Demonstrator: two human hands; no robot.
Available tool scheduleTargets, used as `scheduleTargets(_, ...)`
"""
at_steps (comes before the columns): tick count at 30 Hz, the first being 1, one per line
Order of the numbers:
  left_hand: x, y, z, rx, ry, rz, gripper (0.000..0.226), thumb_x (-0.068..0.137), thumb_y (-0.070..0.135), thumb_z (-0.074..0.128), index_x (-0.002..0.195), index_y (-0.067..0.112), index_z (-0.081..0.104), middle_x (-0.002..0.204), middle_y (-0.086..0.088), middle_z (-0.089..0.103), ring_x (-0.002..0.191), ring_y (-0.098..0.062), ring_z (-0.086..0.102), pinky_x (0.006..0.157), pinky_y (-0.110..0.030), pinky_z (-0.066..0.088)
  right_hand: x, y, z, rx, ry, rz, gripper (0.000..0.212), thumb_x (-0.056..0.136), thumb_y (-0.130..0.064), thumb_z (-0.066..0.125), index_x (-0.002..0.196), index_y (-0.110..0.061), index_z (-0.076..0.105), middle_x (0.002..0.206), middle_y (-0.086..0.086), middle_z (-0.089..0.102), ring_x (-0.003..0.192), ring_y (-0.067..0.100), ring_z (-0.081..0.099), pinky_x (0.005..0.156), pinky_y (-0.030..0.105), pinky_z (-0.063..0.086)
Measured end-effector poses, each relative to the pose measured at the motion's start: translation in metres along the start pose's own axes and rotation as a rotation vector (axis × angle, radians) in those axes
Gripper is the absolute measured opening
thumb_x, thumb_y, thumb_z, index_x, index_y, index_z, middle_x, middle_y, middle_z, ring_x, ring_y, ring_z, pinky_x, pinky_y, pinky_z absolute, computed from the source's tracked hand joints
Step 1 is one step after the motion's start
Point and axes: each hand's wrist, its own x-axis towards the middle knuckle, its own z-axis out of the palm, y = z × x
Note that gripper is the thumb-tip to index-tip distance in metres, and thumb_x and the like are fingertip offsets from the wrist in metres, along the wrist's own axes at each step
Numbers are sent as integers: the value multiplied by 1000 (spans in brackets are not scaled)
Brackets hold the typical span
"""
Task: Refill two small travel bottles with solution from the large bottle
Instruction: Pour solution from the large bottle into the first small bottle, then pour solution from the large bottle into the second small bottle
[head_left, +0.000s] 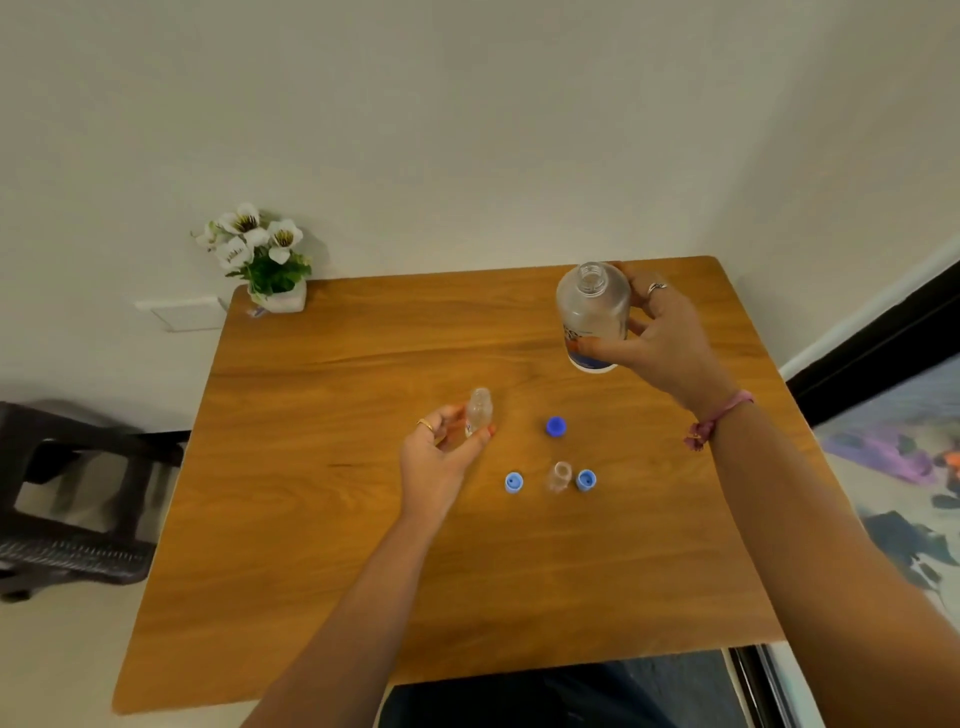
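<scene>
My right hand (662, 340) grips the large clear bottle (592, 306), uncapped, upright at the table's far right. My left hand (441, 452) holds one small clear travel bottle (479, 410), open at the top, near the table's middle. The second small bottle (560, 476) stands uncapped on the wood to the right of my left hand. A dark blue cap (556, 427) lies behind it. Two light blue caps lie either side of it, one to its left (514, 482) and one to its right (586, 479).
The wooden table (337, 519) stands against a white wall. A white pot of white flowers (270, 265) sits at its far left corner. A dark stool (72, 493) is off the left edge. Patterned fabric (904, 483) lies to the right.
</scene>
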Motion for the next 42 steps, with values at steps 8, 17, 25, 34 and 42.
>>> scheduleTargets(8,-12,-56,13,32,19,-168,39,74,7,80,111,5,66,108,-5,71,100,-10,65,87,-13,51,-11,35,-1,31,-52,51,89,56,-37,83,133,-15,45,127,0,52,119,15,51,95,32,50)
scheduleTargets(17,-26,-81,19,51,81,-269,38,74,2,80,109,4,65,101,0,71,90,4,65,85,-10,51,-15,60,0,99,-98,66,78,61,-18,86,129,-18,49,126,-1,52,119,8,51,94,21,48)
scheduleTargets(25,-32,-87,22,69,107,-268,38,74,3,80,106,17,64,97,12,68,91,5,63,84,-9,50,-13,71,1,147,-131,90,78,60,-15,86,128,-18,49,128,0,51,119,8,52,95,26,48)
scheduleTargets(34,-31,-90,21,85,55,-268,63,68,3,84,122,11,52,123,-10,61,114,-19,59,105,-39,46,-14,84,-4,152,-147,99,80,60,-15,86,131,-16,48,129,0,51,120,8,50,92,19,47)
scheduleTargets(42,-41,-37,35,605,89,337,79,72,42,76,137,11,44,132,-8,47,122,-12,39,102,-24,35,-14,88,-14,159,-127,104,80,61,-13,86,131,-13,47,129,3,51,120,7,50,92,18,47)
